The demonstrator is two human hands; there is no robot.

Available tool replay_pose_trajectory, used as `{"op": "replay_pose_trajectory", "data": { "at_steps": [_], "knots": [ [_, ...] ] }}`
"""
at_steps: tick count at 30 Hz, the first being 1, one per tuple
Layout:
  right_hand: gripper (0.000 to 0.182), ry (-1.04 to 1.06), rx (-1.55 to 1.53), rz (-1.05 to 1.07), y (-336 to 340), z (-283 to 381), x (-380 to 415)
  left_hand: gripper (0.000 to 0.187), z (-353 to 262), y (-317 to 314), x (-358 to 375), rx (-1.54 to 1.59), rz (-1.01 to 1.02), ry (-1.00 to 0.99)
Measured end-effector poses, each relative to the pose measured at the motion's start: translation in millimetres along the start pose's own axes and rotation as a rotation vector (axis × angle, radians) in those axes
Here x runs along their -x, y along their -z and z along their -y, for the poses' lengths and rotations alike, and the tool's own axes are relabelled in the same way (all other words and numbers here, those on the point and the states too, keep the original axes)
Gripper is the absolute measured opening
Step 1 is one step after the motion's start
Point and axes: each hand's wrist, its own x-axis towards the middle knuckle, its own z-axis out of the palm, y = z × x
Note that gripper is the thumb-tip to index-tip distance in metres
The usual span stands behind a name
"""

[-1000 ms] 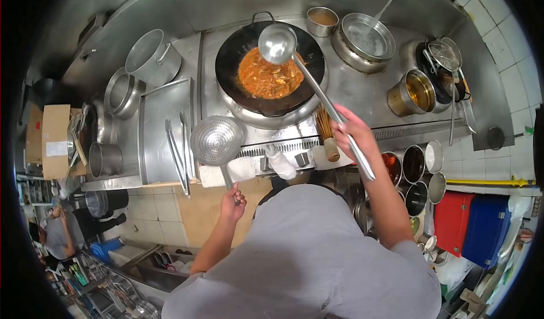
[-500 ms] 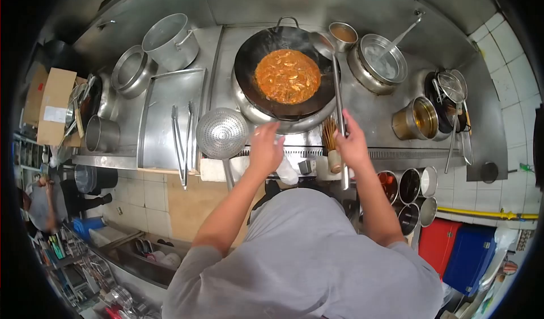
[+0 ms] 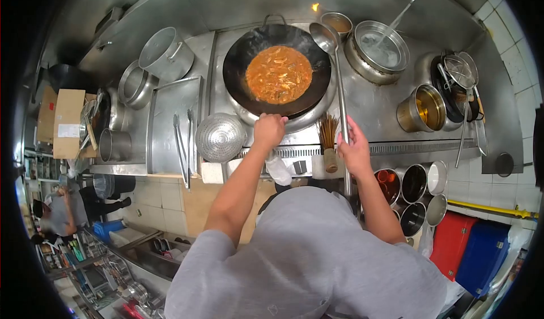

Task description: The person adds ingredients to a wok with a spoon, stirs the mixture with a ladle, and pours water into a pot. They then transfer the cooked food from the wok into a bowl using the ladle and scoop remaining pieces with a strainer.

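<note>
A black wok [image 3: 233, 72] stands on the burner in the middle, holding a reddish-orange stew [image 3: 279, 74] with pieces in it. My left hand [image 3: 270, 131] is closed at the wok's near rim; its fingertips are partly hidden, and it appears to grip the edge there. My right hand [image 3: 353, 150] is wrapped round the long handle of a metal ladle [image 3: 342, 95]. The ladle's bowl is beside the wok's far right rim, next to a small pot [image 3: 338, 22]. A bamboo brush [image 3: 328, 137] stands just left of my right hand. A whitish cloth [image 3: 278, 169] lies below my left hand.
A perforated skimmer [image 3: 221, 137] and tongs [image 3: 183, 143] rest at left by a metal tray [image 3: 173, 112]. At right are a water pot [image 3: 367, 64] and an oil pot [image 3: 406, 117]. Several seasoning containers [image 3: 412, 184] stand near my right elbow. Another person [image 3: 65, 208] is at far left.
My left hand has moved forward to the wok's near rim and closed. My right hand still holds the ladle, which has shifted slightly. A small flame now shows behind the wok.
</note>
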Motion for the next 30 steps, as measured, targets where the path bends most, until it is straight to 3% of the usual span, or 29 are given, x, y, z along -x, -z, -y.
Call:
{"op": "replay_pose_trajectory", "data": {
  "at_steps": [4, 5, 9, 12, 14, 16, 18, 20, 23, 27, 29, 30],
  "knots": [
    [0.077, 0.025, 0.146, -0.071, 40.3, -6.3, 42.7, 0.036, -32.6, 20.7, 6.7, -0.01, -0.092, -0.018],
    [0.08, -0.079, 0.088, -0.059, 52.4, -2.3, 55.6, 0.035, -27.6, 19.6, 2.3, 0.034, -0.06, -0.039],
    [0.082, -0.102, 0.11, -0.06, 74.5, 2.6, 77.9, 0.034, -14.4, 5.5, -6.8, 0.001, -0.038, 0.042],
    [0.083, -0.058, 0.18, -0.008, 81.3, 3.5, 85.7, 0.035, -46.8, 33.8, 8.1, 0.022, -0.036, -0.003],
    [0.083, -0.013, 0.197, 0.01, 77.6, 1.4, 82.3, 0.036, -29.8, 16.4, 7.0, 0.066, -0.048, -0.03],
    [0.081, -0.236, -0.08, 0.098, 70.8, 14.2, 60.6, 0.035, -22.7, 14.9, -8.8, 0.054, 0.01, 0.09],
    [0.078, -0.207, -0.063, 0.137, 60.9, 4.4, 29.0, 0.036, -28.6, 19.7, -5.5, 0.044, -0.003, 0.059],
    [0.071, -0.025, 0.128, 0.109, 43.3, -17.2, -2.3, 0.035, -34.7, 27.5, 3.5, 0.087, 0.008, 0.062],
    [0.069, 0.071, 0.326, 0.126, 23.3, -25.0, -48.0, 0.034, -26.3, 20.3, 0.4, 0.075, -0.024, 0.077],
    [0.069, 0.044, 0.352, 0.173, 1.5, -34.2, -91.7, 0.035, -28.9, 25.8, 4.9, 0.037, -0.023, 0.089],
    [0.072, -0.178, 0.05, 0.259, -7.2, -31.2, -102.1, 0.035, -36.0, 29.6, 5.7, 0.05, -0.035, 0.085],
    [0.072, -0.18, 0.052, 0.264, -9.5, -31.7, -105.9, 0.036, -36.4, 29.5, 7.8, 0.063, -0.039, 0.072]
  ]
}}
